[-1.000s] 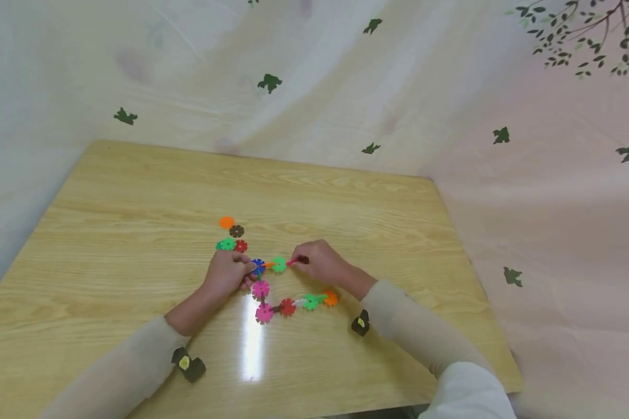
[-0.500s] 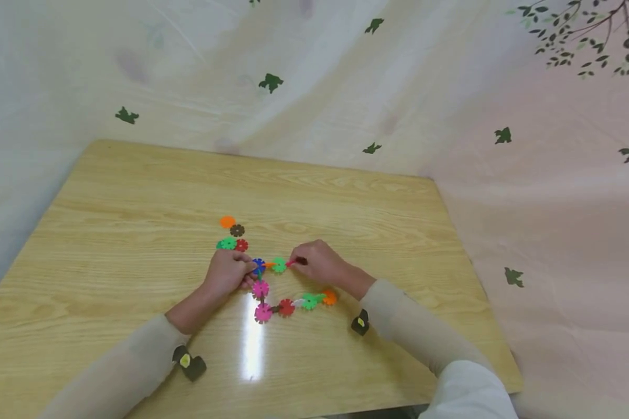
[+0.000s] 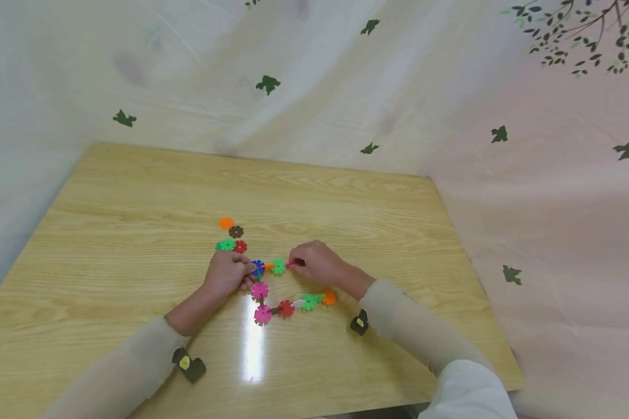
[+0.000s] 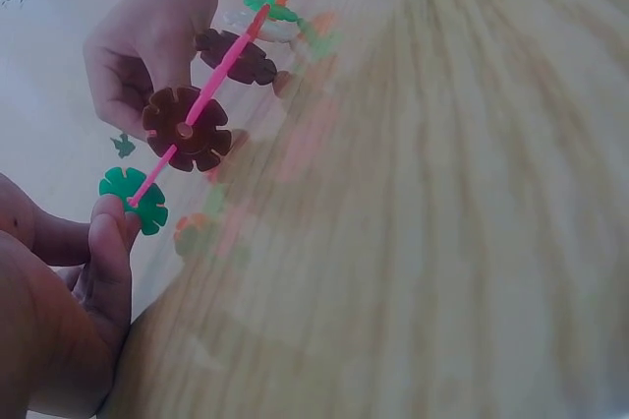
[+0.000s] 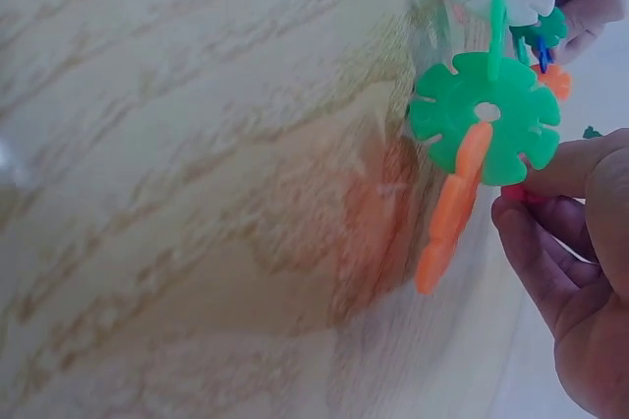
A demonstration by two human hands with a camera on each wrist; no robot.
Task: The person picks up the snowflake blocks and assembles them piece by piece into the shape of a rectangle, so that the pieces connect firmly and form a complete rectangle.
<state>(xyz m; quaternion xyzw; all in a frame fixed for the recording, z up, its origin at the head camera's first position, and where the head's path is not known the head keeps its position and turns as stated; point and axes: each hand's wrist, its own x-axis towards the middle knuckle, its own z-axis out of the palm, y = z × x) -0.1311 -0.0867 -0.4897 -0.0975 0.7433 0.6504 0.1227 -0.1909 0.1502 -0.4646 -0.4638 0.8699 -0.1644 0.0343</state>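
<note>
A chain of notched plastic snowflake discs bends across the table in front of me. My left hand [image 3: 229, 272] pinches the blue disc [image 3: 258, 267] at its upper corner. At the end of the upper row, past a green disc [image 3: 278, 266], my right hand [image 3: 317, 262] pinches a pink disc [image 3: 289, 265], mostly hidden by the fingers. Two pink discs [image 3: 260, 290] run down from the corner. The lower row holds a red disc [image 3: 286, 309], another green disc [image 3: 308, 301] and an orange disc [image 5: 455, 212] at its end. The left wrist view shows brown discs [image 4: 187, 130] between them.
Loose discs lie beyond the left hand: an orange one [image 3: 226, 223], a brown one [image 3: 236, 231], a red one [image 3: 240, 247] and overlapping green ones [image 3: 227, 245]. The wooden table [image 3: 136, 192] meets a patterned cloth [image 3: 314, 105] at the back and right.
The right fingers have shifted slightly left, nearer the green disc. The left hand keeps its pinch on the blue disc, and the chain stays nearly still.
</note>
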